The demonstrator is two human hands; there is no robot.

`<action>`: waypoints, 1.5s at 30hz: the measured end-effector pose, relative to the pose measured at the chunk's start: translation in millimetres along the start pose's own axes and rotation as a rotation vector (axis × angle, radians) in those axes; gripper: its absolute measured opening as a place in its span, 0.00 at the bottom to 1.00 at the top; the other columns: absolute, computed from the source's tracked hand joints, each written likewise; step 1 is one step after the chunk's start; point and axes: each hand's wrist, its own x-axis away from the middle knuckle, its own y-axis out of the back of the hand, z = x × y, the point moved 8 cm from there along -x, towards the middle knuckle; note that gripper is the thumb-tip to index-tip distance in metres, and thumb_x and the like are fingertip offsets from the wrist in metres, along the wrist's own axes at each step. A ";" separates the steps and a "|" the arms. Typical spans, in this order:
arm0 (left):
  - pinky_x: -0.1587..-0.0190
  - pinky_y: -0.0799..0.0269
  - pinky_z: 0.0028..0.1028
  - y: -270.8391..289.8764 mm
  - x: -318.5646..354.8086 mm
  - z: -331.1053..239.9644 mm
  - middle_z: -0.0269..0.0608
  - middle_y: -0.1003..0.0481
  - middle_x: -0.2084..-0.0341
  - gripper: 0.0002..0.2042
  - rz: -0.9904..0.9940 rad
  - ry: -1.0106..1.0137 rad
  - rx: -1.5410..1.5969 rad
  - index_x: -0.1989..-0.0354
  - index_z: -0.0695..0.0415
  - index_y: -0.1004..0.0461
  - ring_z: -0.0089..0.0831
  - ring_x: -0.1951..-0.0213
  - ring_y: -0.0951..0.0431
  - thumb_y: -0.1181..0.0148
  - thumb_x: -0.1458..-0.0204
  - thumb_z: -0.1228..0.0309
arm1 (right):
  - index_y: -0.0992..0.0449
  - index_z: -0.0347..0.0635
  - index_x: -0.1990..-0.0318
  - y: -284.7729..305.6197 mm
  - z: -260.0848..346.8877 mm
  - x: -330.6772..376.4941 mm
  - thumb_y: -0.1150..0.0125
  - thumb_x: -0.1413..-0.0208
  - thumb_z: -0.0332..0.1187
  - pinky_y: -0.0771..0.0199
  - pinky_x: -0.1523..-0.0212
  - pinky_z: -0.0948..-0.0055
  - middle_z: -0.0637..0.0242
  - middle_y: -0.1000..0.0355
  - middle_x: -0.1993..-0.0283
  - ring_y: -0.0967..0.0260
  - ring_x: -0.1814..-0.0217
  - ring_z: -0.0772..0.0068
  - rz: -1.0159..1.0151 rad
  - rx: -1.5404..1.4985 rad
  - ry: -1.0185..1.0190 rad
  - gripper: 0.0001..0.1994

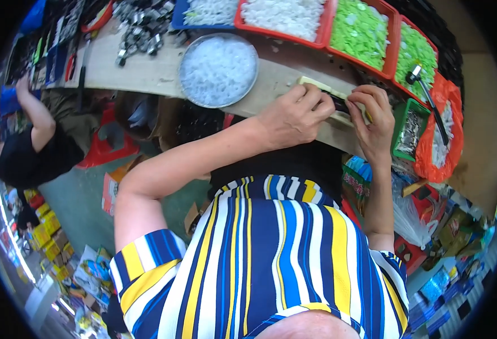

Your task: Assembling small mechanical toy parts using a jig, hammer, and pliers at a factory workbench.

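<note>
Both hands meet at the bench edge: the left hand curls with fingertips pinching a small dark part, and the right hand pinches its other end over a pale yellow block. The fitting looks underway, not finished. Beyond sit a bowl of white pieces and trays brimming with green ones, so plenty seemingly remains.

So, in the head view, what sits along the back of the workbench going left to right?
Pile of small dark metal clips → round metal pan of clear white plastic bits → red tray of white pieces → red tray of bright green discs → small green bin of metal parts → orange plastic bag.
</note>
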 end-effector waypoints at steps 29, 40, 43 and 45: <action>0.55 0.28 0.41 -70.3 -129.8 140.9 0.43 0.23 0.69 0.04 0.085 0.162 0.138 0.72 0.61 0.19 0.44 0.59 0.26 0.37 0.52 0.74 | 0.26 0.34 0.68 100.1 -77.3 65.2 0.39 0.49 0.22 0.30 0.70 0.69 0.59 0.31 0.70 0.28 0.72 0.65 -0.222 0.207 -0.432 0.03; 0.64 0.29 0.22 -47.4 -82.7 114.7 0.39 0.18 0.69 0.10 -0.032 0.878 1.236 0.61 0.66 0.18 0.21 0.68 0.22 0.36 0.44 0.70 | 0.25 0.35 0.65 71.2 -11.9 -6.5 0.36 0.50 0.20 0.26 0.65 0.73 0.61 0.29 0.67 0.26 0.67 0.69 -0.490 -0.115 -0.127 0.05; 0.62 0.31 0.18 -38.5 -71.4 88.5 0.38 0.18 0.68 0.10 -0.023 1.020 1.481 0.59 0.64 0.18 0.18 0.66 0.22 0.36 0.44 0.71 | 0.24 0.35 0.65 62.6 -1.3 -17.4 0.35 0.50 0.20 0.25 0.63 0.73 0.61 0.28 0.65 0.26 0.65 0.68 -0.474 -0.164 -0.110 0.06; 0.63 0.33 0.18 -43.1 -62.8 76.9 0.38 0.18 0.68 0.10 -0.064 1.098 1.646 0.59 0.64 0.18 0.17 0.66 0.23 0.36 0.44 0.71 | 0.24 0.35 0.64 53.2 0.0 -19.9 0.35 0.49 0.20 0.25 0.63 0.71 0.60 0.27 0.64 0.25 0.64 0.64 -0.455 -0.246 -0.119 0.06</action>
